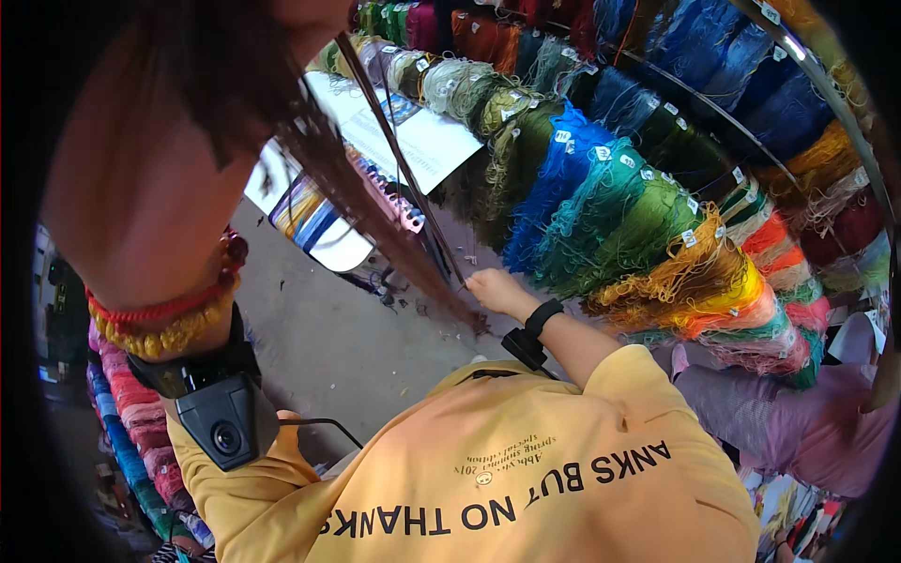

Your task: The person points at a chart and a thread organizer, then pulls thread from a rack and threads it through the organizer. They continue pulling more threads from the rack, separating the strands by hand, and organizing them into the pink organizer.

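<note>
My right hand [496, 291] is closed at the middle of the view, its fingers pinching the lower end of a thin dark strand [404, 159]. That strand runs straight up toward my raised left hand [174, 202], which is large and blurred close to the camera. The left fingers are mostly out of sight or smeared, so their grip does not show. A thicker bundle of brown strands [375, 220], hair or thread, hangs in front, slanting down toward the right hand. Right of that hand hang blue [554, 183], teal [601, 211] and orange-yellow [676, 272] thread skeins with small white tags.
A white board with pictured sheets [436, 141] and wound coloured threads [314, 220] lies beyond the hands. Metal rails [826, 89] carry more skeins at the right. Pink and blue skeins [141, 413] hang at lower left. Grey floor [319, 310] shows below. A person in mauve clothing [788, 413] is at lower right.
</note>
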Demonstrator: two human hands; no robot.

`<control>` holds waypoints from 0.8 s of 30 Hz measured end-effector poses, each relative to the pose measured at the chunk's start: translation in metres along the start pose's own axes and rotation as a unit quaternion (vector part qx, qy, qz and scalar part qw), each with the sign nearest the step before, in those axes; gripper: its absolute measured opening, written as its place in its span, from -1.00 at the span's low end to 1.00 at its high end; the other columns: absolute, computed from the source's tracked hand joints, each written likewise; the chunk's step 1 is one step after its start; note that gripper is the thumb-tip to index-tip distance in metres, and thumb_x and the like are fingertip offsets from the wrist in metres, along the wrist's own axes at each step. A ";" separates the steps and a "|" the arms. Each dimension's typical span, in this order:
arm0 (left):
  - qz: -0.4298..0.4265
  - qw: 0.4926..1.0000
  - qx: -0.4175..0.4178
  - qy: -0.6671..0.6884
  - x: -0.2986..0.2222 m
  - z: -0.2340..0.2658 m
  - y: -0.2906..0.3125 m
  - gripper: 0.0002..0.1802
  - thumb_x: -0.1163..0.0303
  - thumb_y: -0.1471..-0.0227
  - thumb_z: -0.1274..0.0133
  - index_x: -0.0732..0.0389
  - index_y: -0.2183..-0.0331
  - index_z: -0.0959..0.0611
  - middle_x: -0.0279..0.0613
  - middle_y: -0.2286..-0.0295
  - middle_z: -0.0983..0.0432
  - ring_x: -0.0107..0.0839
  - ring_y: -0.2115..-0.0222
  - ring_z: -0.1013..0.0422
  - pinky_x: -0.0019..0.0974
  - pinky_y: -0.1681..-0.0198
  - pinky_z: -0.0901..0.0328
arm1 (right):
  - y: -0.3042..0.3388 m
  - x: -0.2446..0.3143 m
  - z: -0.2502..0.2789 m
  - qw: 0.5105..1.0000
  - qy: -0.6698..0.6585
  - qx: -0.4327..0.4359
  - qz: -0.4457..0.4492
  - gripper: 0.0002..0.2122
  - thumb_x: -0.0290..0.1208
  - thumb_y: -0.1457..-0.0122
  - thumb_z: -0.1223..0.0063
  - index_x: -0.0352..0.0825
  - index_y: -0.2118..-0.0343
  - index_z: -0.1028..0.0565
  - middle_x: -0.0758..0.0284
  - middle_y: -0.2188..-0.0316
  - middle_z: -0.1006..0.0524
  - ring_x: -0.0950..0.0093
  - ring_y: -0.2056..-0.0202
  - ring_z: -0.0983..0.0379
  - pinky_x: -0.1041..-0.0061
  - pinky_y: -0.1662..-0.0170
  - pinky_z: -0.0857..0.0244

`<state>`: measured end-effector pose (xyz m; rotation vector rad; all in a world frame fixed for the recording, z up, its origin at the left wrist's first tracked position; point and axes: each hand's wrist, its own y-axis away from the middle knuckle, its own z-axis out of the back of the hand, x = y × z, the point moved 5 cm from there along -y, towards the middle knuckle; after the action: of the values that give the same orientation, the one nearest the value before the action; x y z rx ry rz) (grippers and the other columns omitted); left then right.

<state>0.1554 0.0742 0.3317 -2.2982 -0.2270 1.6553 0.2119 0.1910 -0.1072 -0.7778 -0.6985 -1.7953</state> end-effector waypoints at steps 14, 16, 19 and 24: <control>-0.011 0.992 0.084 0.096 0.053 0.001 -0.071 -0.86 0.41 -0.07 0.35 0.21 0.45 -0.31 -0.40 0.71 -0.04 -0.63 0.73 0.01 -0.54 0.58 0.08 | 0.051 0.056 0.091 0.935 -0.334 -0.088 0.076 -0.84 -0.61 0.11 0.16 -0.35 0.40 -0.36 0.46 0.56 -0.36 0.72 0.58 -0.20 0.70 0.52 -0.11; -0.035 0.991 0.083 0.102 0.053 0.010 -0.087 -0.86 0.41 -0.07 0.35 0.22 0.43 -0.32 -0.41 0.72 -0.03 -0.64 0.74 0.01 -0.55 0.60 0.08 | 0.051 0.026 0.070 0.940 -0.333 -0.059 0.039 -0.92 -0.56 0.04 0.19 -0.35 0.49 -0.37 0.47 0.65 -0.35 0.74 0.60 -0.22 0.73 0.53 -0.12; -0.084 0.988 0.066 0.112 0.050 0.043 -0.114 -0.85 0.41 -0.07 0.35 0.23 0.41 -0.32 -0.42 0.73 -0.01 -0.64 0.75 0.03 -0.56 0.62 0.08 | 0.077 0.002 0.073 0.902 -0.410 -0.073 -0.115 -0.91 -0.50 0.00 0.23 -0.33 0.50 -0.37 0.44 0.65 -0.38 0.71 0.60 -0.28 0.73 0.52 -0.17; -0.173 0.979 -0.088 0.067 0.043 0.090 -0.147 -0.82 0.41 -0.08 0.36 0.26 0.34 -0.33 -0.46 0.76 0.03 -0.65 0.80 0.08 -0.58 0.71 0.12 | 0.115 0.005 0.102 0.853 -0.490 -0.163 -0.080 -0.88 -0.41 -0.06 0.30 -0.30 0.39 -0.28 0.36 0.62 -0.43 0.63 0.62 -0.34 0.72 0.56 -0.19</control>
<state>0.0914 0.2394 0.3151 -2.3180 -0.7234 1.3472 0.3384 0.2290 -0.0282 -1.9776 -1.1309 -1.5986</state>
